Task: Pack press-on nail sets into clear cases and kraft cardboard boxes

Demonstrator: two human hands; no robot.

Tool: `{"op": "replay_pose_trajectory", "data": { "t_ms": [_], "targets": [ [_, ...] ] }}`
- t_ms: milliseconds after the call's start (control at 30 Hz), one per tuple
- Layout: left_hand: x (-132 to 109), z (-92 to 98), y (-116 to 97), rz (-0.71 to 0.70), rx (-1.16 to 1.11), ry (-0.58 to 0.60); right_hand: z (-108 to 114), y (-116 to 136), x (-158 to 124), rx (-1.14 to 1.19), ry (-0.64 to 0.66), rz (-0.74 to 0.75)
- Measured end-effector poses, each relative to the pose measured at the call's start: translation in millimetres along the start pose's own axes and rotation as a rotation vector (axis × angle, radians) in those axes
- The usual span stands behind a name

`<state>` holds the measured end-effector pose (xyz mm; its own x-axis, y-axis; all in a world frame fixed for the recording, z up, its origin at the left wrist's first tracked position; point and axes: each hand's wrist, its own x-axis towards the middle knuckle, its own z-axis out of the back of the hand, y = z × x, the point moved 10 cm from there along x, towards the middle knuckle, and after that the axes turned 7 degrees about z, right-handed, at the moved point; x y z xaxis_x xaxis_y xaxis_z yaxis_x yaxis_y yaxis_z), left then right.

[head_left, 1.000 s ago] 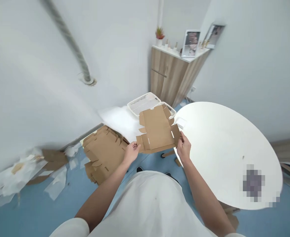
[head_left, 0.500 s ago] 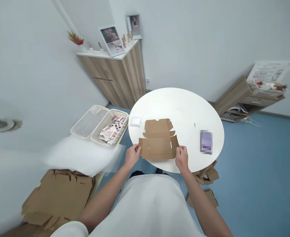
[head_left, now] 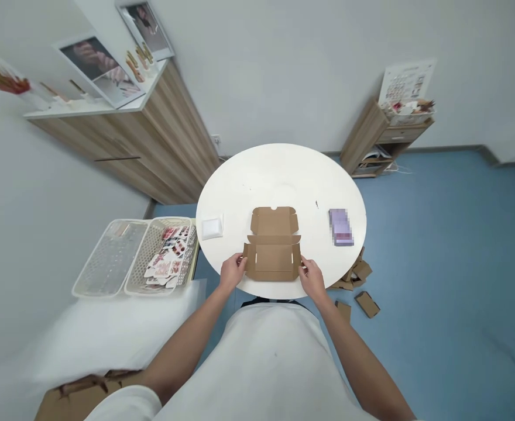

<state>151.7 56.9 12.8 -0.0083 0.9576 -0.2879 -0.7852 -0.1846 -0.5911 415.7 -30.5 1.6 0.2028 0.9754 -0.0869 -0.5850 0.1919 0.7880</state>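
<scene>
Now that the carton (head_left: 274, 257) has moved from the edge of the counter (head_left: 279, 169) to over its near side, the counter lies beneath to support it. Your left hand (head_left: 232, 273) pinches its left flap (head_left: 250, 263); your right hand (head_left: 311, 279) pinches its right flap (head_left: 297, 257). Contact between carton and counter cannot be confirmed. To the left, the basket (head_left: 151, 244) holds printed cards (head_left: 168, 257); a translucent tray (head_left: 108, 260) sits just beside it.

Here's the carton (head_left: 274, 257) between left hand (head_left: 232, 271) and right hand (head_left: 312, 278), packet (head_left: 212, 227) on the table (head_left: 284, 172) to its left, basket (head_left: 146, 255) farther left.
</scene>
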Motion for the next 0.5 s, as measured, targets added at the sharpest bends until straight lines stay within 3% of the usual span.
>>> {"op": "replay_pose_trajectory", "data": {
  "t_ms": [267, 400, 500],
  "targets": [
    [30.3, -4.3, 17.7, 0.027, -0.049, 0.030, -4.6, -3.7, 8.6, -0.093, -0.013, -0.043],
    [13.5, 7.9, 13.2, -0.116, 0.079, -0.127, -2.2, -12.1, 7.3, -0.110, -0.071, -0.079],
    [-7.4, 0.8, -3.0, -0.320, 0.187, -0.097, 8.1, -10.9, 11.5, -0.178, -0.145, -0.074]
  ]
}}
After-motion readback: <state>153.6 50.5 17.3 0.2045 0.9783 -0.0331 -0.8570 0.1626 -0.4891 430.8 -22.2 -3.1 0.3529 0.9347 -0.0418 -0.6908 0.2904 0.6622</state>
